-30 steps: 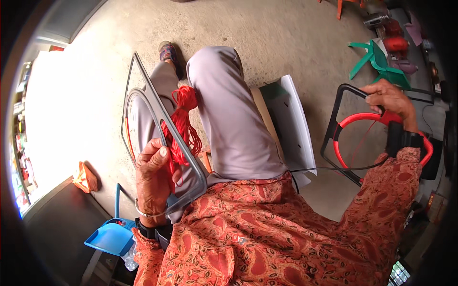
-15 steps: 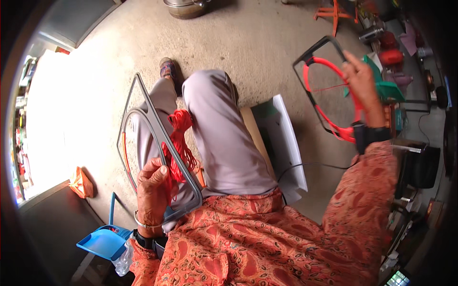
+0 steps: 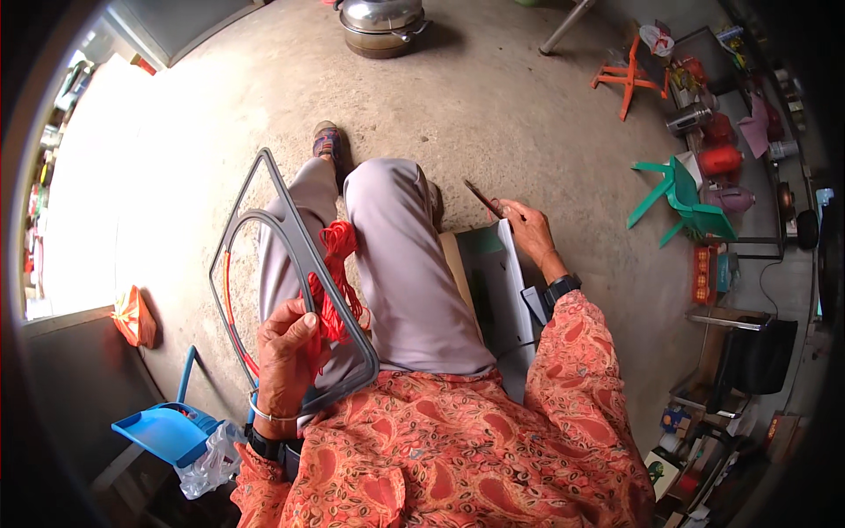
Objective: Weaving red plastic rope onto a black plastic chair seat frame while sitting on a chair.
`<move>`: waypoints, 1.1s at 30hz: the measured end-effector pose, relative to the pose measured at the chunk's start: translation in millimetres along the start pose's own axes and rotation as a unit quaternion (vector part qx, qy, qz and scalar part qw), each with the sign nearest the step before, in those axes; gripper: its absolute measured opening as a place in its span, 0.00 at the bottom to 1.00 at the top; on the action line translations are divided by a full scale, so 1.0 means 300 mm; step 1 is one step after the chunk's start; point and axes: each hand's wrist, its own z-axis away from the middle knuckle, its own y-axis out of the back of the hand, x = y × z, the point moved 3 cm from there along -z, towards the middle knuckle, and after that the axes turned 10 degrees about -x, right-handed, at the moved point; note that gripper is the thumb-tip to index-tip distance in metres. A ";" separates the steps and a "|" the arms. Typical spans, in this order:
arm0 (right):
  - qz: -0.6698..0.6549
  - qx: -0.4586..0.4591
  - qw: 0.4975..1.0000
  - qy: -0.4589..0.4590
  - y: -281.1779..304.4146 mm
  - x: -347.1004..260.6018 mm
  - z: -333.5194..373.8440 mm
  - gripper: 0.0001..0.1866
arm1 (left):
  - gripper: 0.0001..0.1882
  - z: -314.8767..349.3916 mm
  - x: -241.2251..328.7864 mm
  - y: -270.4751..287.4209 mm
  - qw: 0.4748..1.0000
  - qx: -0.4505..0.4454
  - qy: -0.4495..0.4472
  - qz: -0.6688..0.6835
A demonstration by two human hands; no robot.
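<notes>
My left hand [image 3: 286, 348] is closed round the side bar of a black frame [image 3: 295, 233] with a curved inner rim, tilted over my left thigh. A looped bundle of red cord [image 3: 339, 273] hangs at that same hand, partly behind the bar. On the other side, my right hand [image 3: 528, 231] is closed at the upper edge of an open white box [image 3: 519, 277] beside my right thigh. From its fingers juts a second black frame [image 3: 481, 199], seen nearly edge-on, so only a thin dark strip shows; the remainder is hidden.
A blue dustpan [image 3: 172, 433] and a clear plastic bag [image 3: 214, 462] are at lower left, near an orange bag [image 3: 136, 319]. On the right stand a green stool [image 3: 682, 195], an orange stool [image 3: 629, 77] and cluttered shelves. A metal pot [image 3: 383, 28] sits on the floor ahead.
My right hand has come in from the far right to the box, turning its frame edge-on. My left hand still holds its frame and cord. The view has shifted slightly.
</notes>
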 end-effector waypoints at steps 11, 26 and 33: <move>-0.207 -0.137 0.967 0.049 0.049 -0.597 -0.090 0.10 | 0.04 0.032 0.055 -0.043 0.998 -0.042 0.006 -0.049; -0.653 -0.415 0.631 0.057 -0.337 -1.006 0.201 0.32 | 0.06 0.075 0.031 -0.029 0.996 -0.080 -0.030 -0.034; -0.717 -0.233 0.657 -0.016 -0.264 -0.970 0.105 0.17 | 0.10 0.045 0.059 -0.004 0.995 -0.088 -0.035 0.024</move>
